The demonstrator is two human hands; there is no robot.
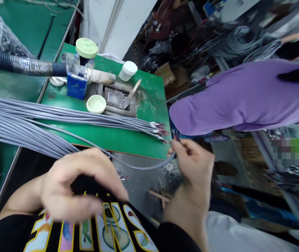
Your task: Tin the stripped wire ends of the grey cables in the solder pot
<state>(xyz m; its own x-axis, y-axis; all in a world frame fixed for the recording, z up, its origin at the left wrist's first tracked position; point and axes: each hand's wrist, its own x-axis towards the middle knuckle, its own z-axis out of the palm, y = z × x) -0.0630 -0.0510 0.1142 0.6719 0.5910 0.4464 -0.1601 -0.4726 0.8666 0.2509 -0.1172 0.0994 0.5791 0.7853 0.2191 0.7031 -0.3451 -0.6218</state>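
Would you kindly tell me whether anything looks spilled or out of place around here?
Yes: dark scraps litter the floor below the green benchtop, like dropped waste; brownish stains beside the scraper stand out against its plainer green.

Left hand [57, 185] is blurred. Left edge cuts off grey cable bundle [20, 131]. Right hand [195, 161] partly hides tip of held cable [144, 168].

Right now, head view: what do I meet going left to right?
Clear plastic bag → blue boxy container → pale-yellow round shallow dish → white lidded plastic tub → stripped reddish wire ends of the grey cable bundle → right hand, fingers closed on a single thin grey cable.
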